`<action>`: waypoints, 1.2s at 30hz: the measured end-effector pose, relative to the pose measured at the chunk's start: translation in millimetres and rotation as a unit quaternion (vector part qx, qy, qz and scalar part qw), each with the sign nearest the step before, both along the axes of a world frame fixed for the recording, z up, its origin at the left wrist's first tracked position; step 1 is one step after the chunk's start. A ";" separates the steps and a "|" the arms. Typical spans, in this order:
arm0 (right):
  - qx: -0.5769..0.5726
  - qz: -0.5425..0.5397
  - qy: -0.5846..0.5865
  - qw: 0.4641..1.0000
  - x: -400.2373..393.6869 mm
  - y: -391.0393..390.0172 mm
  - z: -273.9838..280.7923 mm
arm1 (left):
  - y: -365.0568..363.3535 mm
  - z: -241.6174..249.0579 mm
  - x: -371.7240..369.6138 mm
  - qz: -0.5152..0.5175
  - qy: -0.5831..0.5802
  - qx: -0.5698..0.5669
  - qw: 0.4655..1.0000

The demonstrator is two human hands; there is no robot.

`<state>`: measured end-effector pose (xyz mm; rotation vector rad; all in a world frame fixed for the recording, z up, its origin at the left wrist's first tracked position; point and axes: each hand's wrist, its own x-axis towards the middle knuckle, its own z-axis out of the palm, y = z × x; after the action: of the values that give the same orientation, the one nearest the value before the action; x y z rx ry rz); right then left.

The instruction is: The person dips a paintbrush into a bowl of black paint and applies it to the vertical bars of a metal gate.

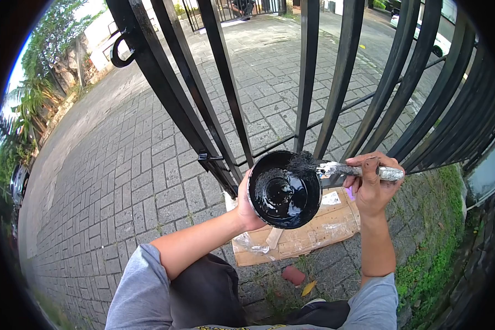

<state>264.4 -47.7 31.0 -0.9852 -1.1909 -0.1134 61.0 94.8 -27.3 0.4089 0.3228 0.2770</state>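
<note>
Left hand (249, 204): fingers wrapped around black paint can (284, 190), frame centre.
Right hand (372, 185): fingers clenched on paintbrush (346, 170) handle, bristles on can's rim.
Behind: black gate (313, 77).

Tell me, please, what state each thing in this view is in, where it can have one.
Paint can: open, no lid, black paint inside, held up tilted toward the camera.
Brush: bristles loaded with black paint, resting on the can's rim.
Left hand: gripping the can's side.
Right hand: closed around the brush handle.
Gate: black bars, upright; whether latched, I cannot tell.
Cardboard: lying flat on the paving, paint-stained.
</note>
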 end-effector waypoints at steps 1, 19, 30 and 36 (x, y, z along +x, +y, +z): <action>-0.007 -0.001 0.025 1.000 -0.9 -1.8 2.2 | -0.8 1.4 -0.2 -0.007 -0.005 -0.008 1.000; 0.032 -0.007 0.104 0.994 -18.2 -4.0 18.7 | -3.8 4.1 -1.8 0.007 -0.002 0.008 1.000; 0.049 -0.014 0.084 0.995 -15.2 -7.6 26.1 | -6.7 7.2 -3.2 0.016 0.015 0.018 1.000; 0.142 -0.037 0.153 0.977 -6.3 -20.5 45.6 | -5.6 1.2 -4.4 0.017 -0.016 0.018 1.000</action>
<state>258.1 -68.2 76.5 -0.7622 -0.8297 -0.1794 56.5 89.2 -26.1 0.4347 0.2945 0.3222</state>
